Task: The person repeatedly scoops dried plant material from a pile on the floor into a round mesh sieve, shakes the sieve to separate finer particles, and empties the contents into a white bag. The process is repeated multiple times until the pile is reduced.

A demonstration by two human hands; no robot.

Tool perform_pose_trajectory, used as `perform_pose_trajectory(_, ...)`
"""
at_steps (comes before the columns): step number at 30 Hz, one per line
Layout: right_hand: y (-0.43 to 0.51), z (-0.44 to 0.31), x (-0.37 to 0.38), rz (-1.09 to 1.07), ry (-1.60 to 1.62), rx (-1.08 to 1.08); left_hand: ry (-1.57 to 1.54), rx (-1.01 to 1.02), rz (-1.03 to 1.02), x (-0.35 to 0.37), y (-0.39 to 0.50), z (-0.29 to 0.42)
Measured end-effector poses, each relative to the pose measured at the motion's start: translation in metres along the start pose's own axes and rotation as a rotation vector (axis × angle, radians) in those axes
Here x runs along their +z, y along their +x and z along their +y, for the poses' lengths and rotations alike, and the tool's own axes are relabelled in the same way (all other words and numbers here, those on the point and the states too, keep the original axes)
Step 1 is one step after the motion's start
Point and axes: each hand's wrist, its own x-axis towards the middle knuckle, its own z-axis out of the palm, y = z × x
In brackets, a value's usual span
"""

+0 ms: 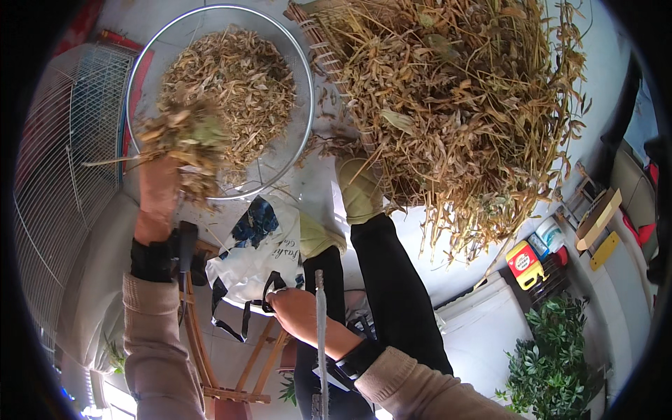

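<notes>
My left hand (159, 191) grips a clump of dried plant pods and leaves (184, 134), blurred by motion. The clump is over the near left rim of a round metal-rimmed basket (312, 100), which holds a heap of loose dried pods (241, 84). Lower down, my right hand (299, 314) is closed on the black handle (273, 283) of a white bag with dark blue print (262, 247) and some writing. The bag's inside is hidden from me. At upper right, dried stalks with pods (451, 100) overflow a woven wicker basket (326, 52).
A white wire cage (68, 152) stands at far left. A wooden-framed stool (231, 394) is below the bag. My legs (391, 273) reach toward the wicker basket. On the right are a yellow jug (526, 265), a white chest (485, 325) and a leafy green plant (551, 346).
</notes>
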Motion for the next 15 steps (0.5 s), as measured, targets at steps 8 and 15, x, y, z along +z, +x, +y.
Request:
perform_pose_trajectory(8,-0.001,0.002,0.002,0.083,-0.037,-0.087,0.268,-0.134,-0.122,0.247,0.032,-0.035)
perform_pose_trajectory(15,-0.001,0.004,0.004,0.758,0.025,-0.268,0.307,0.090,0.113,0.340,0.033,-0.103)
